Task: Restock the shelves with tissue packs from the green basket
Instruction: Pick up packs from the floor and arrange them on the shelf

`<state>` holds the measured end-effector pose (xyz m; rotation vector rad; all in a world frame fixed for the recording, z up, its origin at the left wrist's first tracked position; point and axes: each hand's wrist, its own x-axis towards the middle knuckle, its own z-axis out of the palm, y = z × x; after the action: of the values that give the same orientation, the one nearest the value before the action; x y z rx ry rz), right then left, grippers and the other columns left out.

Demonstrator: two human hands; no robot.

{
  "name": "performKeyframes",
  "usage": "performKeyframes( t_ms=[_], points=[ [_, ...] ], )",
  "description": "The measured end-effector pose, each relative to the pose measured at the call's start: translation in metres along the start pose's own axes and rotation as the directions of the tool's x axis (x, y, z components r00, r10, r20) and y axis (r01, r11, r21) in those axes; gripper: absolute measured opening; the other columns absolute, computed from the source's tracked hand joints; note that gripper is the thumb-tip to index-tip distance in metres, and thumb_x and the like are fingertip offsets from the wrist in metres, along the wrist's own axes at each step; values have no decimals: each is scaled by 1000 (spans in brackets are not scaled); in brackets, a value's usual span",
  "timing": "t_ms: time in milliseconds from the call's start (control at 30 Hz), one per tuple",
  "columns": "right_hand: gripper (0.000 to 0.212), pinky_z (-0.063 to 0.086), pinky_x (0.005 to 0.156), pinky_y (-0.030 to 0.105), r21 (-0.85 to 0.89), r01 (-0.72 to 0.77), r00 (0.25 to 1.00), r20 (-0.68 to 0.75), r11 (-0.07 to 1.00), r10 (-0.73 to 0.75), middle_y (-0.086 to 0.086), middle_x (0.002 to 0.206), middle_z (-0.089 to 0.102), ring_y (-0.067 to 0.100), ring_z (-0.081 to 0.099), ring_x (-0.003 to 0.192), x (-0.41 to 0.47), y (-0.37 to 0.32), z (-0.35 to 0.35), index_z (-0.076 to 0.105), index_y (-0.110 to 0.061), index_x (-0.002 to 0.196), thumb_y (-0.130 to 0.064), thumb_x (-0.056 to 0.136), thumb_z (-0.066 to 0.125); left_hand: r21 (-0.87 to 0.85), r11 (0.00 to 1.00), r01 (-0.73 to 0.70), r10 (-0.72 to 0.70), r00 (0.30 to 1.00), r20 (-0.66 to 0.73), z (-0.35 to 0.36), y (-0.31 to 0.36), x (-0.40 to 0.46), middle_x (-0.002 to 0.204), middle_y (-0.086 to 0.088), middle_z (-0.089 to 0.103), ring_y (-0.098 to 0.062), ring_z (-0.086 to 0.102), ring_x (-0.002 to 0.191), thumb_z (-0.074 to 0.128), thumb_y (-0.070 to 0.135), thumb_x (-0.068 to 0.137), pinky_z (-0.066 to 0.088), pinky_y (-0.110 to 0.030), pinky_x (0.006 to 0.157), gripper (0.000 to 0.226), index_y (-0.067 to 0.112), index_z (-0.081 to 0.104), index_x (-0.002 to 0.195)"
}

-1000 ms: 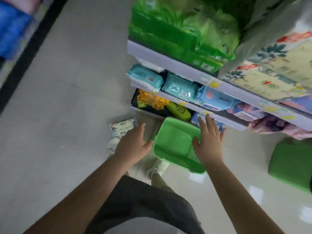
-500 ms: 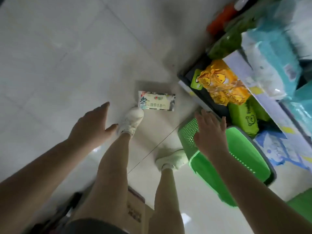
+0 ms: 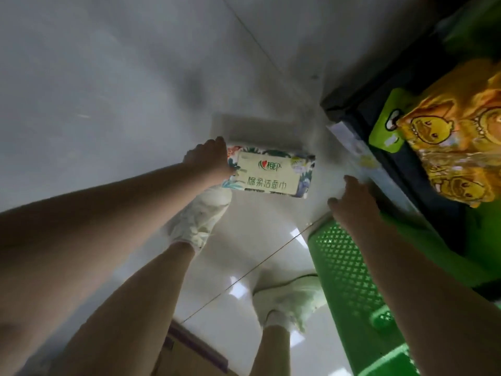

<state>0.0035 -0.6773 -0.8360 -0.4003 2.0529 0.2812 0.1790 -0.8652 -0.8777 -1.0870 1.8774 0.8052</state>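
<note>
At the bottom of the view, nearest the camera, a brown cardboard box point(image 3: 187, 354) sits on the floor behind the person's bare legs. Two pale shoes stand on the glossy grey floor point(image 3: 108, 90): the left shoe point(image 3: 199, 215) is set forward, the right shoe point(image 3: 290, 299) further back, just beside the green basket point(image 3: 349, 283). The basket stands at the right, its perforated wall facing the camera; the right forearm crosses over it, and what lies inside cannot be seen from here.

The right hand point(image 3: 352, 204) hovers above the basket's far corner, close to the front edge of the bottom shelf point(image 3: 360, 156). Its fingers are blurred and seen from the back; they look loosely bent and hold nothing visible, though whether they touch the shelf edge cannot be told.

Further out, the left hand point(image 3: 208, 161) reaches to the tissue pack point(image 3: 268, 172), which lies flat on the floor just past the toe of the left shoe and apart from the basket. The hand is at the pack's left end, its fingers curled over that end; the fingertips are hidden behind the hand.

Farthest, at the right, the dark bottom shelf carries yellow duck-print packs point(image 3: 461, 147) with a green pack point(image 3: 387, 123) beside them.
</note>
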Motion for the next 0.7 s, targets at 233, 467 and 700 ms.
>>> performKeyframes(
  t_ms=[233,467,700],
  points=[
    [55,41,68,17,303,0,992,121,953,-38,11,129,52,21,52,104,68,-23,51,32,-10,137,-8,87,53,-623,741,251,-143,965,219,53,2,46,91,-4,64,-10,57,64,65,33,84,41,-17,47,34,6,55,103],
    [45,42,49,15,772,-186,980,186,608,65,10,118,59,21,57,94,57,-25,74,42,-6,124,-1,82,58,-778,589,220,-91,974,207,41,5,28,97,-2,66,-12,61,74,69,28,80,43,-20,55,40,7,50,109],
    [45,57,74,35,856,-32,999,36,516,3,2,109,58,24,61,100,-62,-22,25,46,-8,120,-10,81,67,-801,585,129,-85,992,97,-22,10,-85,113,-1,61,-9,60,84,68,33,80,43,-19,57,58,10,41,126]
  ],
)
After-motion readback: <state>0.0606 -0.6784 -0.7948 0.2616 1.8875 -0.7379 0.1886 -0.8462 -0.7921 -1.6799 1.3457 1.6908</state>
